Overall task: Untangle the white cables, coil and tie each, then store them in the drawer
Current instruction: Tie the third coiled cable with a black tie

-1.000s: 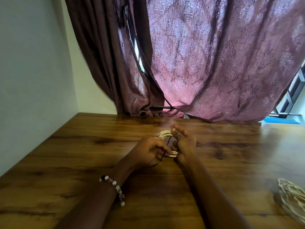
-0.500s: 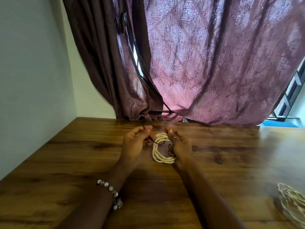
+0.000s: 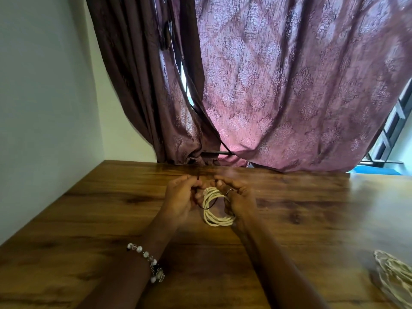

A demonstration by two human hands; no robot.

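From my remote seat, both hands meet over a wooden table (image 3: 312,219), working on a coiled white cable (image 3: 215,216) that lies between them just in front of the maroon curtain (image 3: 289,85). The left hand (image 3: 180,198) pinches one end of a thin dark tie (image 3: 206,206) between thumb and fingertips, and that end sticks up above the knuckles; the right hand (image 3: 239,200), a ring on one finger, has its fingers curled on the coil's right side and appears to nip the tie's other end near the top of the loops, though blur keeps me from being sure of that second pinch. The tie crosses the upper part of the coil, which I read as the reason for the grip: the two ends are drawn apart and upward so the band cinches the loops together and the coil cannot spring open. The lower half of the coil hangs or rests close to the tabletop; I cannot tell whether it touches. Well apart, at the table's right edge near me, sits another pale bundle of cable (image 3: 394,277), blurred, so I cannot say whether it is tied. A beaded bracelet (image 3: 147,262) circles the left wrist. No drawer is in view, so I judge storage a later step.
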